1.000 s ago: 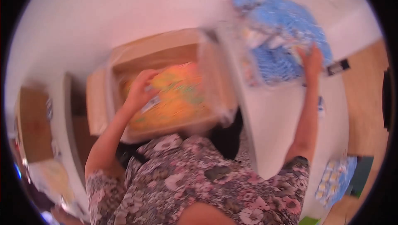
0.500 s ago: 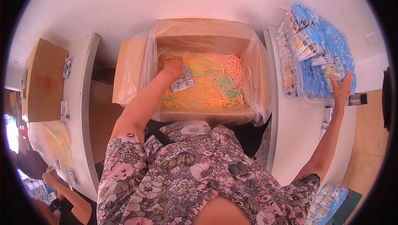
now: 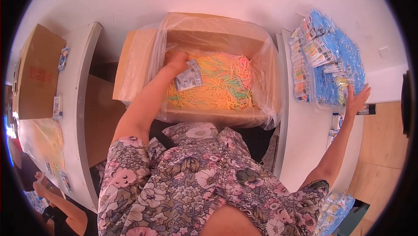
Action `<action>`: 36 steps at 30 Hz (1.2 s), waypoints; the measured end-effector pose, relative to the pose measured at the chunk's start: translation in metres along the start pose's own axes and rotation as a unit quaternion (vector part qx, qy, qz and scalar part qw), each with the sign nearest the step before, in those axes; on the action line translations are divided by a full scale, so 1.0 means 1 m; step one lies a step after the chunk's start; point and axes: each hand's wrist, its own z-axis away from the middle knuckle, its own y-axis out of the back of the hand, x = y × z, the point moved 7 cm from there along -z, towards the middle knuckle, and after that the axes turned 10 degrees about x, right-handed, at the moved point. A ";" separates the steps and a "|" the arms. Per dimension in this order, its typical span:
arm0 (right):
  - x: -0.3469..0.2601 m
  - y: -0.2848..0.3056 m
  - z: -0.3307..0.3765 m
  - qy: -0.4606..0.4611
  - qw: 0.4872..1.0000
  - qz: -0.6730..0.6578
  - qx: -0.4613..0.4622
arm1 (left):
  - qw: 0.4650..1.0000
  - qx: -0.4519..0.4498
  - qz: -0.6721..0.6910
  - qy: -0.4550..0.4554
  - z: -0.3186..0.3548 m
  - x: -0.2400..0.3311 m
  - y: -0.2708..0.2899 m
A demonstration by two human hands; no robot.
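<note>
The view has steadied and swung square over the box [image 3: 209,68] since a second ago, when it sat tilted and blurred. The right hand [image 3: 357,101] has come off the far part of the blue pile [image 3: 331,62] and now lies at its near right edge, fingers spread flat and released, touching the nearest packet rather than gripping it. The left hand [image 3: 178,62] has moved from the middle of the sticks [image 3: 217,88] to the far left corner of the box, and it keeps the small packet [image 3: 189,79] with it.

So one packet is in hand and being worked among the sticks, I judge, while the other hand settles the finished stack (no lift there yet).

The packet is a small clear sleeve with white and dark print, slightly crumpled, lying against the wrist side of the left hand just over the sticks; the left fingers are clenched on its far end. The sticks are thin, mostly yellow with some green and pink, loose in a clear liner. A brown carton [image 3: 37,70] lies on the left table [image 3: 80,105].
</note>
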 end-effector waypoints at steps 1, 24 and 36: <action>0.038 -0.010 0.001 0.022 0.998 -0.057 0.012 | 0.999 0.006 0.022 -0.031 -0.004 0.017 0.001; -0.027 0.052 0.023 -0.100 0.977 -0.183 -0.038 | 0.812 -0.069 0.580 -0.021 0.027 0.038 0.024; -0.084 -0.007 -0.010 0.090 0.975 -0.101 -0.177 | 0.786 -0.089 0.612 0.011 0.022 0.038 0.011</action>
